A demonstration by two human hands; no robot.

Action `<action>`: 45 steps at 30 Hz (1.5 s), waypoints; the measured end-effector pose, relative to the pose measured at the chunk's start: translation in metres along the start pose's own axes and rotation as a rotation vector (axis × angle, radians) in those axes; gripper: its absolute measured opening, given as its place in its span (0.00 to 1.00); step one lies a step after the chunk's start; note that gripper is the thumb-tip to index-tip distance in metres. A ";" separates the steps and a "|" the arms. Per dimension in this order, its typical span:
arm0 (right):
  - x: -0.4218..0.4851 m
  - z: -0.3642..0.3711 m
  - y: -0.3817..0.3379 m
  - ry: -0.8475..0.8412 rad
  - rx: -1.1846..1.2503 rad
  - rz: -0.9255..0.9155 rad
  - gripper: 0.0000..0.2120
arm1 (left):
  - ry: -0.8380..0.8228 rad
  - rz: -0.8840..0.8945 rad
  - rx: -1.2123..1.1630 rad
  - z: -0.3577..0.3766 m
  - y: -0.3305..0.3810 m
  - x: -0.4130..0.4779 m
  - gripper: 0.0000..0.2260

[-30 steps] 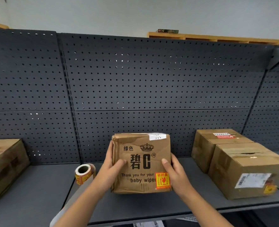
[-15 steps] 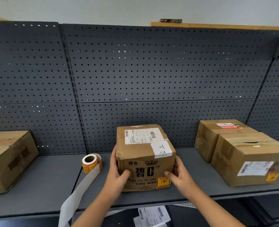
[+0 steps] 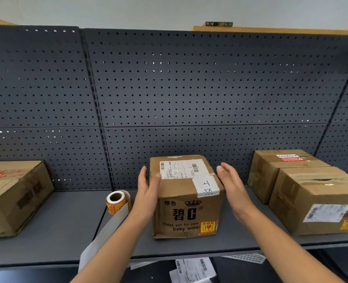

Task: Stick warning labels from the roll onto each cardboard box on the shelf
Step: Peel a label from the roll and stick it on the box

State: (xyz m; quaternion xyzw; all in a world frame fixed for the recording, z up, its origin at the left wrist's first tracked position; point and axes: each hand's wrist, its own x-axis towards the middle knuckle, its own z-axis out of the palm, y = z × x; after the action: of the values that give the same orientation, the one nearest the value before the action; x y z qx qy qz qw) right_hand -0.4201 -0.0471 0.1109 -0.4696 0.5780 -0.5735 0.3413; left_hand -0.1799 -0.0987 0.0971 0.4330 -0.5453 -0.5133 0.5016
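Note:
A brown cardboard box [image 3: 186,201] printed "baby wipes" stands upright on the grey shelf [image 3: 67,221], with an orange warning label [image 3: 208,227] on its front lower right corner. My left hand [image 3: 148,190] lies flat against the box's left side, fingers straight. My right hand [image 3: 231,184] hovers open just off its right side, not touching. The label roll [image 3: 117,202] lies on the shelf left of the box, its white backing strip [image 3: 101,237] hanging over the shelf edge.
Two more cardboard boxes stand at the right: a front one [image 3: 320,203] with an orange label and a rear one [image 3: 279,170]. Another box [image 3: 11,195] sits at the far left. A dark pegboard wall [image 3: 189,88] backs the shelf. Loose papers [image 3: 191,268] lie below.
The box was tilted up with both hands gripping it, then set down flat on the shelf. Both hands have slid back along its sides and opened; the right one has come off.

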 end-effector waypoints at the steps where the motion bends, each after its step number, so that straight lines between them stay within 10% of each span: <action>1: 0.001 0.005 0.000 0.015 0.015 0.043 0.27 | -0.008 -0.037 0.001 0.001 0.000 0.003 0.31; 8: -0.005 0.029 0.008 0.096 0.159 0.154 0.10 | -0.030 -0.118 -0.062 0.002 -0.016 0.004 0.28; 45: 0.072 -0.131 0.011 0.347 -0.808 -0.155 0.13 | -0.134 -0.110 -0.027 0.186 -0.018 0.040 0.22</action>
State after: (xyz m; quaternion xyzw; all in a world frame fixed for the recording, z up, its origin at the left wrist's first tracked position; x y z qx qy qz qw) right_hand -0.5676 -0.0702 0.1246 -0.5038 0.7675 -0.3960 -0.0156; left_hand -0.3702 -0.1170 0.0887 0.4203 -0.5463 -0.5752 0.4406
